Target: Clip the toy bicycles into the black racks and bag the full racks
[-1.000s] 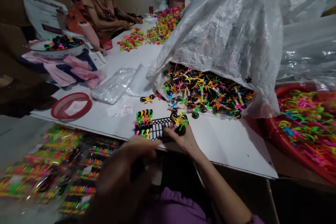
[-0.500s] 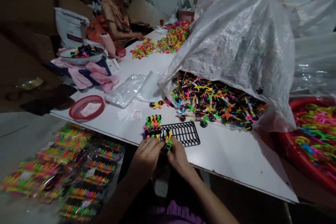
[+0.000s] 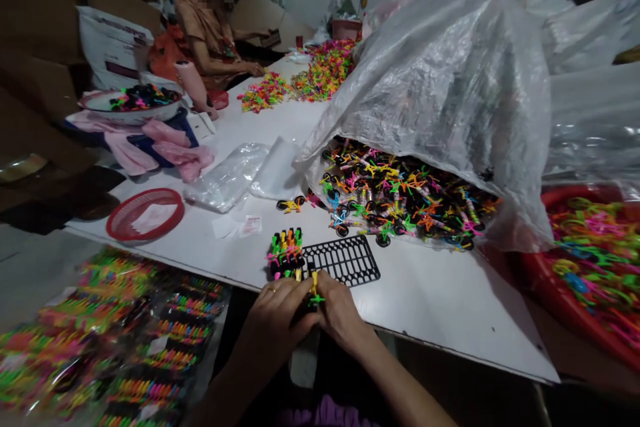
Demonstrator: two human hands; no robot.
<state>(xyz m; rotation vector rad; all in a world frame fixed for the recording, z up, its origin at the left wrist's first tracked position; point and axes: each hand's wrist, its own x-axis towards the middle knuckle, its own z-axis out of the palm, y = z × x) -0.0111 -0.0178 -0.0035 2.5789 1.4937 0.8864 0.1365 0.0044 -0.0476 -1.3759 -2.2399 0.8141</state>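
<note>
A small toy bicycle with yellow and green parts is pinched between my two hands at the table's front edge. My left hand has its fingers closed on the toy's left side; a ring shows on one finger. From the other side my right hand grips it, and the fingers hide its lower part. Just beyond them lies a black plastic grid rack. Several colourful toy bicycles stand in a row on the rack's left end.
A plastic sack spills a pile of toy bicycles. Red basket, clear bags and paper slips lie left. A red tub of coloured parts stands right, packed bags lower left. A co-worker sits at the far left.
My view has shifted slightly. Both hands have come a little toward me with the toy bicycle, which sits lower against the rack. The co-worker's farther hand has risen.
</note>
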